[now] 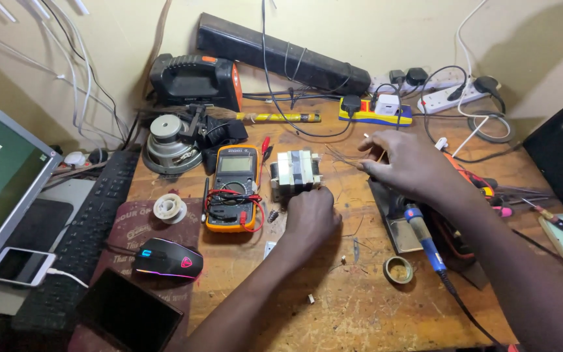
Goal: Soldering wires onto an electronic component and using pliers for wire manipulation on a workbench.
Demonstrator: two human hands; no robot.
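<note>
Left hand: our fingers curl closed against the transformer, touching its lower right edge.
Right hand: at three o'clock of the transformer, our fingertips pinch thin wires.
Transformer: upright mid-bench, just right of the multimeter.
Soldering iron: at five o'clock, under our right wrist.
Mouse: at seven o'clock.
</note>
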